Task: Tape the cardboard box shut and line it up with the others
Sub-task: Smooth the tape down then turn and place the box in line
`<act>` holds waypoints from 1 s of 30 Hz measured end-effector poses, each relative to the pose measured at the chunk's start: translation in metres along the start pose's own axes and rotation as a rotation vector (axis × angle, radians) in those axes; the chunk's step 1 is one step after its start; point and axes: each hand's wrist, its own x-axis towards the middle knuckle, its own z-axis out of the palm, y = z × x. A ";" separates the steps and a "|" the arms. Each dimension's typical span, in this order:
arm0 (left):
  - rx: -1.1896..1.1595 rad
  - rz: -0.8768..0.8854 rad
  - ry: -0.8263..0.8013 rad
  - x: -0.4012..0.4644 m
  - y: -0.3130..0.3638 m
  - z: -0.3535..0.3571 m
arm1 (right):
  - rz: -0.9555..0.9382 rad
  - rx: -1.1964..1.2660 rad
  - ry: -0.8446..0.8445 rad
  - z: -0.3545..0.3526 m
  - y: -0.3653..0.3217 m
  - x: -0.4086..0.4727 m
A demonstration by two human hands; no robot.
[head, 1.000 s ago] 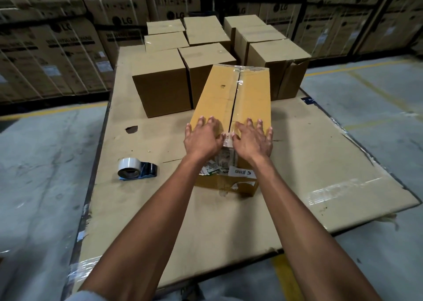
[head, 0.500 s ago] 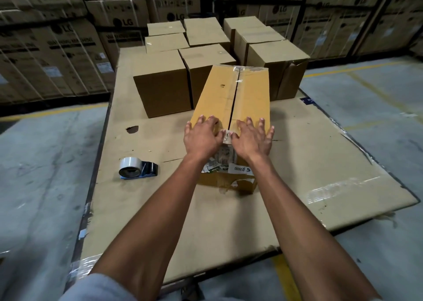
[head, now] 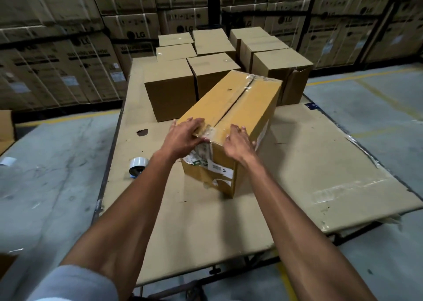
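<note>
A long yellow-brown cardboard box [head: 238, 108] lies on the cardboard-covered table [head: 309, 163], turned at an angle with its far end towards the right. Clear tape runs along its top seam, and torn labels cover its near end. My left hand [head: 185, 136] grips the near left top corner. My right hand [head: 238, 144] presses on the near right top edge. Behind it stand several closed brown boxes [head: 170, 90] in rows. The far end of the long box nearly touches them.
A roll of clear tape [head: 137, 166] lies on the table left of my left forearm. The table edges drop to a grey concrete floor on both sides. Tall stacks of printed cartons [head: 68, 55] line the back wall.
The long box has swung round so that its far end points right. My left hand moved to the corner and my right hand to the right edge.
</note>
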 end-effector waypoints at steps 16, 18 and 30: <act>-0.016 -0.085 0.000 -0.043 0.020 0.023 | -0.422 -0.460 0.187 0.030 0.045 0.033; -0.090 -0.092 -0.038 -0.041 0.018 0.018 | -0.442 -0.478 0.208 0.036 0.048 0.033; 0.286 -0.291 0.102 -0.016 0.016 0.012 | -0.323 -0.579 0.163 0.031 0.055 0.059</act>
